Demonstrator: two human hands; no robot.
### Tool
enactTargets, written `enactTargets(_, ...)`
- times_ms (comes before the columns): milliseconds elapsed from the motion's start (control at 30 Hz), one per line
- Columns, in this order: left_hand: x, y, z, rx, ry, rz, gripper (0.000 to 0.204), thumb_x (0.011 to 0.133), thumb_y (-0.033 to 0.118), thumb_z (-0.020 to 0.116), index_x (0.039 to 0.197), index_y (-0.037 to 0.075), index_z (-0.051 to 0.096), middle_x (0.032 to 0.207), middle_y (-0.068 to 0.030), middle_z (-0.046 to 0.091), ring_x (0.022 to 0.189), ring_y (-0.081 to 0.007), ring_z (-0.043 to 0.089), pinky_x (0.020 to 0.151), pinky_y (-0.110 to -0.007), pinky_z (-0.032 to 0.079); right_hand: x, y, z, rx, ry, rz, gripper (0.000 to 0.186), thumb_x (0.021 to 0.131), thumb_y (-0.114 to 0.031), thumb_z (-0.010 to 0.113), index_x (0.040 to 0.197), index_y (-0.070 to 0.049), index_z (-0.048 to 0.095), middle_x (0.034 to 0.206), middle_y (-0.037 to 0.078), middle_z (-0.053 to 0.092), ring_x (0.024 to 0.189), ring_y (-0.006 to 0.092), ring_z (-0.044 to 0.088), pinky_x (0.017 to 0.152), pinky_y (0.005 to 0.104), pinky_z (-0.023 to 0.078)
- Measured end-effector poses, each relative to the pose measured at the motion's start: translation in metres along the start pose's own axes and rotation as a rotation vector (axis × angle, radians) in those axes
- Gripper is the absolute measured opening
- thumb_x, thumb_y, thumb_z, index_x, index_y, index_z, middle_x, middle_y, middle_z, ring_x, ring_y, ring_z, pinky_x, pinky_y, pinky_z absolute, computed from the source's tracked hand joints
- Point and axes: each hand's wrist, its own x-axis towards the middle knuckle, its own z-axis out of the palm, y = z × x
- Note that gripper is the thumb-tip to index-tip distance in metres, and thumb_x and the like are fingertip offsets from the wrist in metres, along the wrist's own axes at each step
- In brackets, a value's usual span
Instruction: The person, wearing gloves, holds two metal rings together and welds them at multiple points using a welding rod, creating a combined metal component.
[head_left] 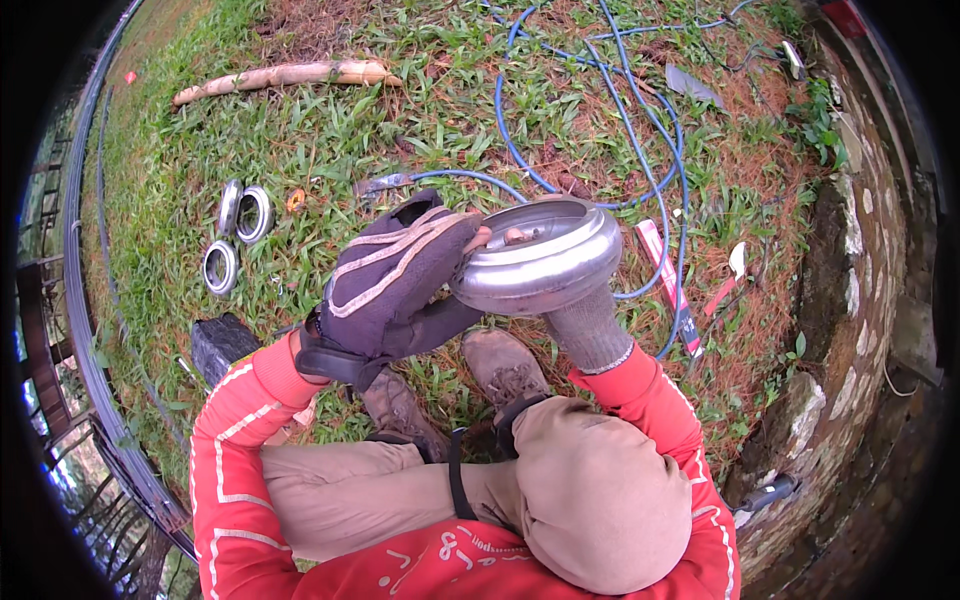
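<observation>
A round silver metal piece with a rolled rim and a hollow middle [535,278] is held up over my boots. My left hand [390,285], in a dark glove with pale stripes, grips its left side, bare fingertips at the rim. My right hand [585,330], in a grey knitted glove, holds it from underneath; most of those fingers are hidden behind the metal. Three smaller silver rings [255,213] lie on the grass at the left, beside a small orange ring [296,200].
Blue hose [625,130] loops over the grass, near a bamboo piece [285,82]. A long red-and-white package [668,285] and red-handled tool [720,295] lie at right, beside a stone wall [840,330]. A dark object [225,340] sits at left, near railings [50,350].
</observation>
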Motion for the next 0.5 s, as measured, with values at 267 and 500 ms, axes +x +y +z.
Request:
enactTargets(267, -0.024, -0.061, 0.004, 0.021, 0.164, -0.361, 0.069, 0.082, 0.014, 0.095, 0.143, -0.001, 0.067, 0.124, -0.0157, 0.080, 0.112, -0.0230, 0.079, 0.099, -0.038, 0.064, -0.031, 0.040, -0.026, -0.114, -0.047, 0.156, 0.100, 0.076, -0.012, 0.096, 0.157, -0.002, 0.038, 0.130, 0.019, 0.063, 0.123, 0.0347, 0.066, 0.104, 0.0461, 0.055)
enactTargets(500, -0.085, -0.152, -0.003, -0.143, 0.133, -0.709, 0.070, 0.088, 0.016, 0.091, 0.151, 0.002, 0.062, 0.137, -0.0130, 0.076, 0.123, -0.0181, 0.073, 0.108, -0.037, 0.059, -0.118, 0.137, -0.056, -1.017, -0.089, 0.149, 0.090, 0.074, -0.018, 0.089, 0.151, 0.001, 0.048, 0.124, 0.027, 0.063, 0.115, 0.0498, 0.063, 0.101, 0.0584, 0.052)
